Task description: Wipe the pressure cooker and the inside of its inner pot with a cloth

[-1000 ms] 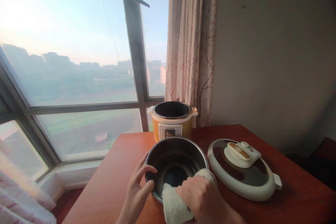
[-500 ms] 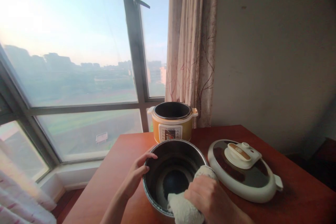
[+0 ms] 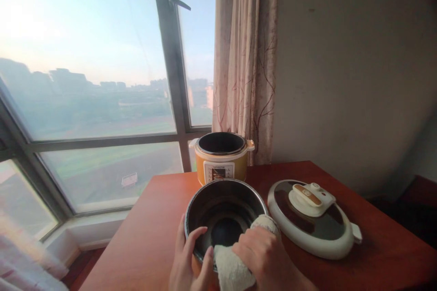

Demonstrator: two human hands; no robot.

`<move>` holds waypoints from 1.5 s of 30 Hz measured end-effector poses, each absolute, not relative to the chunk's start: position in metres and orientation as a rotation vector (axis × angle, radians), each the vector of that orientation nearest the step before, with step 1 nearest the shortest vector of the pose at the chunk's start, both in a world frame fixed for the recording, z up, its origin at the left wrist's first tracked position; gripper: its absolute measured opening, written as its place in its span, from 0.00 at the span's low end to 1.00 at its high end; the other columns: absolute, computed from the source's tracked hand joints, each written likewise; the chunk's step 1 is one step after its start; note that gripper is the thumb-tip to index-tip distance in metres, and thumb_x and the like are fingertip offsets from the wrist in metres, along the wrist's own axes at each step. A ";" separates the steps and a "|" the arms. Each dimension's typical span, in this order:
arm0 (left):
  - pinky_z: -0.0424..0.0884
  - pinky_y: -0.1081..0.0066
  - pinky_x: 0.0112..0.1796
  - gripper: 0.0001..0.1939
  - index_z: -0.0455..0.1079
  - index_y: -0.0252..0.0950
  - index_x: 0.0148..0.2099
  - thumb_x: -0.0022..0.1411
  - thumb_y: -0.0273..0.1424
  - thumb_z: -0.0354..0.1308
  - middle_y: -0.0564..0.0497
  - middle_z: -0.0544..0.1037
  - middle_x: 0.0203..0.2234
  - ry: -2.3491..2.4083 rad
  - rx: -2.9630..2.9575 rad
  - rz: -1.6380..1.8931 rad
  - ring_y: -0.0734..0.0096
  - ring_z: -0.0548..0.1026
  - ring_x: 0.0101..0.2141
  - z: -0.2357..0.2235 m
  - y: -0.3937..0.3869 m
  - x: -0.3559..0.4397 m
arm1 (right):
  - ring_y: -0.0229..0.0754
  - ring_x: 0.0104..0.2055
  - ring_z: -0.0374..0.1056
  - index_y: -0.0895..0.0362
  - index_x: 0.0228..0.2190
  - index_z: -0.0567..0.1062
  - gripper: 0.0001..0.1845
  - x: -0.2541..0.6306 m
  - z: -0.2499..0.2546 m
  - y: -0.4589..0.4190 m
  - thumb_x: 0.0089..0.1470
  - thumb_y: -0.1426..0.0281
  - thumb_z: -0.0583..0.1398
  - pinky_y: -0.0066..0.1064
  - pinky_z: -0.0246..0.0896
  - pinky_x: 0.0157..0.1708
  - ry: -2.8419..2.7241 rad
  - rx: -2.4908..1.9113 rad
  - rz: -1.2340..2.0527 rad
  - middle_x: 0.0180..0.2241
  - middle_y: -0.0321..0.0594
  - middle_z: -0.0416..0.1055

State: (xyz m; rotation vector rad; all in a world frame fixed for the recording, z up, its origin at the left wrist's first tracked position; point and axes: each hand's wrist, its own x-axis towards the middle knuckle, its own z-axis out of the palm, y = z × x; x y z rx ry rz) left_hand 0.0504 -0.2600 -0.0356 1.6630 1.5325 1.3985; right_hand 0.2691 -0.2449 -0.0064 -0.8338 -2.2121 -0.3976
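A dark inner pot (image 3: 227, 202) with a shiny rim is tilted toward me on the near part of the table. At its left rim, my left hand (image 3: 187, 254) grips the wall, with the thumb and a finger over the edge and other fingers outside. My right hand (image 3: 261, 252) is closed around a pale cloth (image 3: 234, 268), pressed to the pot's right front rim. Part of the cloth sticks out above the knuckles. The pot's lower outside is mostly hidden by my hands.
Behind the pot stands a yellow and white electric cooker (image 3: 201, 166) without its lid. The white lid (image 3: 336, 245) with its glassy top lies to the right on the red-brown table (image 3: 136, 236). A window (image 3: 102, 100) and curtain (image 3: 239, 54) rise behind.
My left hand has shifted down and toward me along the pot's left rim. The right hand with the cloth has moved slightly left. The whole view has turned a little to the right.
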 end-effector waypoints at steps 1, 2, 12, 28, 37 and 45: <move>0.52 0.42 0.65 0.18 0.76 0.45 0.50 0.58 0.42 0.64 0.45 0.58 0.69 1.548 1.658 1.404 0.42 0.52 0.69 -0.036 -0.260 0.054 | 0.40 0.26 0.61 0.53 0.24 0.65 0.07 0.269 -0.007 -0.245 0.52 0.68 0.57 0.37 0.40 0.28 -2.212 -0.839 -0.406 0.23 0.33 0.67; 0.52 0.42 0.65 0.17 0.76 0.44 0.49 0.58 0.42 0.64 0.44 0.58 0.69 1.558 1.649 1.415 0.42 0.52 0.69 -0.036 -0.259 0.056 | 0.40 0.26 0.62 0.53 0.24 0.65 0.06 0.269 -0.007 -0.245 0.52 0.69 0.57 0.37 0.40 0.28 -2.214 -0.840 -0.419 0.23 0.33 0.67; 0.58 0.46 0.62 0.06 0.74 0.42 0.31 0.52 0.31 0.55 0.45 0.66 0.64 1.494 1.731 1.448 0.41 0.55 0.68 -0.014 -0.246 0.057 | 0.39 0.24 0.62 0.53 0.24 0.67 0.19 0.265 -0.002 -0.245 0.62 0.56 0.54 0.38 0.40 0.27 -2.265 -0.802 -0.452 0.23 0.34 0.68; 0.73 0.58 0.45 0.09 0.76 0.39 0.31 0.45 0.32 0.58 0.43 0.81 0.46 1.062 1.619 1.021 0.45 0.75 0.49 0.020 -0.188 -0.001 | 0.39 0.28 0.64 0.54 0.28 0.71 0.09 0.284 0.010 -0.247 0.58 0.63 0.61 0.36 0.46 0.29 -2.400 -0.750 -0.274 0.25 0.33 0.70; 0.65 0.50 0.59 0.19 0.79 0.40 0.43 0.58 0.47 0.60 0.39 0.75 0.57 1.193 1.534 1.275 0.43 0.70 0.60 -0.010 -0.191 0.000 | 0.39 0.25 0.61 0.53 0.23 0.65 0.11 0.274 -0.008 -0.241 0.58 0.71 0.54 0.37 0.42 0.28 -2.251 -0.750 -0.377 0.22 0.32 0.66; 0.58 0.46 0.64 0.17 0.77 0.43 0.50 0.62 0.40 0.58 0.43 0.63 0.68 1.535 1.795 1.371 0.44 0.59 0.67 -0.031 -0.243 0.032 | 0.40 0.24 0.59 0.53 0.23 0.65 0.13 0.261 -0.012 -0.241 0.59 0.73 0.49 0.37 0.40 0.28 -2.138 -0.791 -0.482 0.21 0.33 0.64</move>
